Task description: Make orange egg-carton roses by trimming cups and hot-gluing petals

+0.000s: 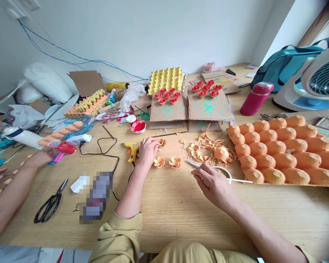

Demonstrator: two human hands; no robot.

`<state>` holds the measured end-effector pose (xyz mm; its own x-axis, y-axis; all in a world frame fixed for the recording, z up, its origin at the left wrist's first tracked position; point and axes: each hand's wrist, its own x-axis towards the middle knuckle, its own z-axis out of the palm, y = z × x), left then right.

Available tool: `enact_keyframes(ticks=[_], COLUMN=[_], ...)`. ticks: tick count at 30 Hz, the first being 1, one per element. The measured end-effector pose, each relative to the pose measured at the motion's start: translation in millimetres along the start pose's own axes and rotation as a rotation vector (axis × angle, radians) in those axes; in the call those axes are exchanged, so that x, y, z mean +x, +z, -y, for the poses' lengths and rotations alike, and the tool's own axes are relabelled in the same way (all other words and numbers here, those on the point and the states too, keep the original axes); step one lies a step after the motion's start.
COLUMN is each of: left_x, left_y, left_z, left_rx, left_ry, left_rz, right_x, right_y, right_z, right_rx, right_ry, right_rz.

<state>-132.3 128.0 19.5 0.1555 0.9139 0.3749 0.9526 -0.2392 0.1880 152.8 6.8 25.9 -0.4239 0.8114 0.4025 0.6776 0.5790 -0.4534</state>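
My left hand (148,152) is closed, its fingertips at the side of a small orange egg-carton flower (162,142). Two more orange flowers, one on the left (159,162) and one on the right (175,162), lie just in front. A yellow glue gun (132,151) rests against the left side of that hand. My right hand (212,184) is curled low over the table, partly covering a pair of scissors (193,164) with pale handles. A thin white stick (242,180) runs out to its right. What lies inside those fingers is hidden.
Torn orange carton scraps (203,155) lie beyond my right hand, beside a large orange egg tray (276,153). Red flowers stand on cardboard panels (167,113). Black-handled scissors (50,204) lie left. Another person's hand (41,156) is near a red cup (66,147).
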Motion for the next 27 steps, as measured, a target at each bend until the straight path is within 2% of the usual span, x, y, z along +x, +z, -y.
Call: enact_keyframes(ticks=[4,7,9,14,18,23,27], left_x=[-2,-8,-18,-55,-76,-82,-85], left_y=[-7.2,-15.7,-20.1,-23.3,-23.9,-22.5,-19.4], left_z=[-6,-19,-33,-75,-100,-116,-126], left_rx=[-0.003,-0.012,-0.035,-0.142,-0.257,-0.299,-0.463], left_ry=[0.026,0.067,0.162,0.411,0.443,0.532,0.493], left_rz=[-0.037,-0.052,-0.069,0.005,0.026,-0.019,0.012], right_x=[0,1,2,4,4,3,2], right_y=[0,-2,-4,-13,-15,-11,-10], right_z=[0,1,1,1,1,-2,-3], right_rx=[0.008,0.043,0.078,0.175,0.246,0.288,0.242], right_ry=[0.007,0.022,0.038,0.076,0.142,0.192,0.199], right_rz=[-0.002,-0.027,-0.053,-0.125,-0.158,-0.127,-0.128])
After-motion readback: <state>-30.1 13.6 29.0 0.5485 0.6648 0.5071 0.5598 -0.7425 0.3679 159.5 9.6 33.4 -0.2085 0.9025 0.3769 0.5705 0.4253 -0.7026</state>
